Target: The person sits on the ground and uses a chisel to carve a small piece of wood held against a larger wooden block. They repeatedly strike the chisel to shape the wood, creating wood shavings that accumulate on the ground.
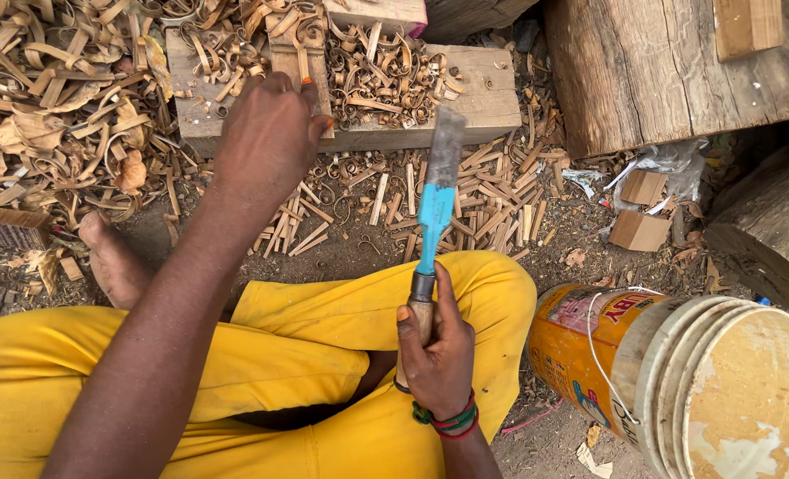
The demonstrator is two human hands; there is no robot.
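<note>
Head view: our right hand [436, 355] clamps its grip on the wood chisel [433, 213], blade pointing away; our left hand [270, 133] pinches a wood strip [298, 55] on the plank [483, 93].

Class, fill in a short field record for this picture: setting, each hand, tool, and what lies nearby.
Setting: ground strewn with wood shavings and offcuts
Left hand: resting on a small wooden piece atop a flat wooden block
Right hand: closed round the wooden handle of a chisel, blade pointing away
Nearby: orange bucket lying on its side; log
</note>
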